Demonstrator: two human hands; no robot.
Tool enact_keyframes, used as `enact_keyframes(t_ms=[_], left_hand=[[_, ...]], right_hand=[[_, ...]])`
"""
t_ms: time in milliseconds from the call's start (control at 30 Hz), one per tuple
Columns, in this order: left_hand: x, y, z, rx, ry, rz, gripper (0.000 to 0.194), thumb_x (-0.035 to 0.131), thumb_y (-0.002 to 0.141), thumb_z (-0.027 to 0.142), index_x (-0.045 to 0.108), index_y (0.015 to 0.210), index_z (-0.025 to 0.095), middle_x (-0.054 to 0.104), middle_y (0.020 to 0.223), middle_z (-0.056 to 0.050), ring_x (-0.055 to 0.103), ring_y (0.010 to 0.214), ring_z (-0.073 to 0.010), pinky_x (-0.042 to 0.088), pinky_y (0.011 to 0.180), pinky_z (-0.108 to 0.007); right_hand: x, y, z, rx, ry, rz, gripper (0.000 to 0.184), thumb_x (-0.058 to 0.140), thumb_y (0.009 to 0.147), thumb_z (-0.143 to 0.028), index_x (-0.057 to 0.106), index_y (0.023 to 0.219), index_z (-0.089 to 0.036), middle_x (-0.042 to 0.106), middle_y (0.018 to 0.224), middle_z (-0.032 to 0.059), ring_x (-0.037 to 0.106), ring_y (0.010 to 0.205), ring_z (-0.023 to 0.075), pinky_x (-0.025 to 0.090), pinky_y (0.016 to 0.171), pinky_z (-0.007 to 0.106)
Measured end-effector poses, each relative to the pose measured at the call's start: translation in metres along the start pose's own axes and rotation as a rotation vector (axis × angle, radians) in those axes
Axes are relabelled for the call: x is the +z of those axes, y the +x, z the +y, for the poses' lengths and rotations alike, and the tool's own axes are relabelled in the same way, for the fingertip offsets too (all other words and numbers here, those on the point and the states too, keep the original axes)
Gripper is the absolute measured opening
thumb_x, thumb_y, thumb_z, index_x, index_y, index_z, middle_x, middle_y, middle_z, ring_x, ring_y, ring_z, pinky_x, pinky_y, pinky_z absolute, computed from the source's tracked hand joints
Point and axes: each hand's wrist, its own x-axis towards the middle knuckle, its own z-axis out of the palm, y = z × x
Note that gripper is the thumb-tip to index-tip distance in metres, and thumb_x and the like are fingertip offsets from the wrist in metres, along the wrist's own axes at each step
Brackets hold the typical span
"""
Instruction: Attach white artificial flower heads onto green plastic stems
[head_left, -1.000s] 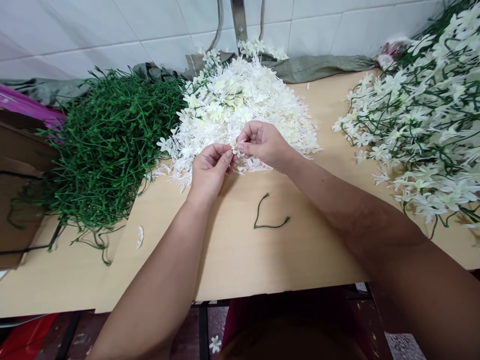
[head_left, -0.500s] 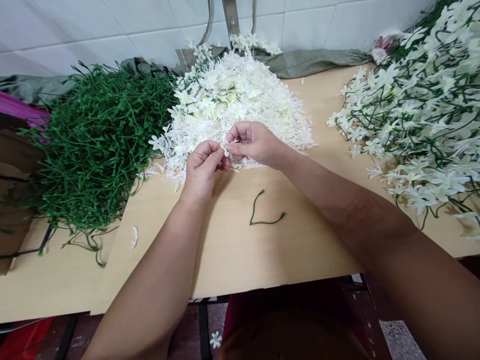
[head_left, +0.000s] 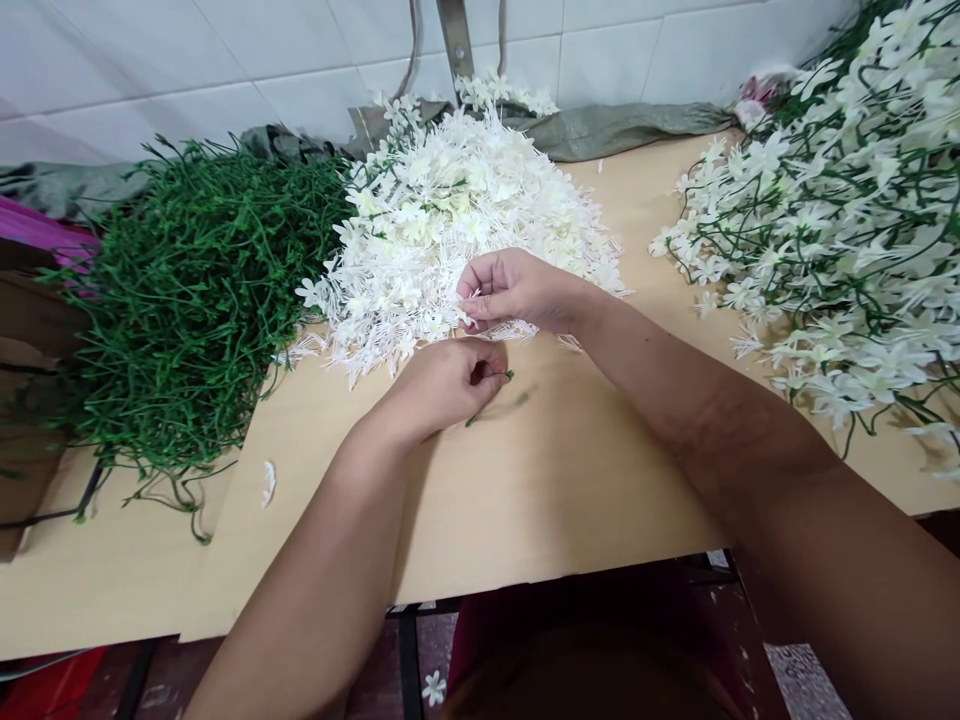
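Observation:
My left hand (head_left: 461,380) pinches a thin green plastic stem (head_left: 511,375) just above the cardboard; one tip shows past my thumb, and another part hangs blurred below. My right hand (head_left: 510,290) is a little higher, at the front edge of a heap of white artificial flower pieces (head_left: 487,190). Its thumb and fingers are closed on a small white flower (head_left: 466,318), mostly hidden by the fingertips. The two hands are apart, and the flower and stem do not touch.
A big pile of green stems (head_left: 202,290) lies on the left. Assembled white flowers on stems (head_left: 825,250) are heaped at the right. One white piece (head_left: 269,483) lies on the cardboard (head_left: 585,500) near my left forearm. A tiled wall (head_left: 615,50) stands behind.
My left hand has let go of the white flower, moved down and right, and picked up the green stem from the cardboard. My right hand has stayed nearly in place with the flower.

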Motion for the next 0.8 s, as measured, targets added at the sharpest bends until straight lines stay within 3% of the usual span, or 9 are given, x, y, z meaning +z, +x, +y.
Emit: enact_keyframes(t_ms=[200,367,433,600,800], left_hand=[[-0.002,-0.001,0.002,0.002,0.014,-0.04,0.013,0.065,0.073,0.028,0.058,0.066,0.021,0.057,0.06,0.002,0.045,0.054,-0.0127,0.03,0.052,-0.026],[0.0,-0.001,0.001,0.006,-0.001,-0.011,0.013,0.063,0.074,0.02,0.058,0.061,0.02,0.058,0.06,0.001,0.045,0.052,-0.012,0.03,0.049,-0.026],[0.001,-0.001,-0.002,-0.021,-0.158,0.033,0.014,0.064,0.076,0.023,0.058,0.063,0.02,0.056,0.058,0.001,0.044,0.05,-0.0115,0.03,0.047,-0.024],[0.001,0.003,-0.014,-0.163,-0.659,0.176,0.024,0.073,0.073,0.034,0.055,0.066,0.019,0.052,0.052,0.002,0.042,0.044,-0.0093,0.034,0.041,-0.022],[-0.004,0.01,-0.029,-0.171,-0.911,0.249,0.041,0.086,0.057,0.047,0.059,0.068,0.018,0.058,0.057,0.0,0.045,0.044,-0.0086,0.031,0.038,-0.021]], right_hand=[[0.003,0.002,0.006,0.147,0.064,0.115,0.019,0.065,0.078,0.004,0.057,0.069,-0.011,0.063,0.059,-0.0015,0.062,0.057,0.0056,0.053,0.059,0.015],[0.001,0.005,0.01,0.087,-0.038,0.212,0.02,0.068,0.076,0.005,0.057,0.068,-0.01,0.059,0.053,-0.0028,0.052,0.047,0.0026,0.042,0.047,0.012],[-0.001,0.006,0.011,0.059,-0.053,0.25,0.02,0.069,0.076,0.004,0.057,0.068,-0.01,0.057,0.052,-0.0038,0.05,0.047,0.0024,0.041,0.047,0.012],[-0.006,0.003,0.007,0.065,0.107,0.22,0.022,0.075,0.073,-0.002,0.056,0.071,-0.012,0.061,0.06,-0.0032,0.064,0.063,0.0068,0.056,0.067,0.018],[-0.005,0.003,0.009,0.096,0.078,0.101,0.02,0.074,0.071,0.0,0.058,0.067,-0.011,0.061,0.057,-0.0037,0.06,0.055,0.0048,0.054,0.059,0.015]])
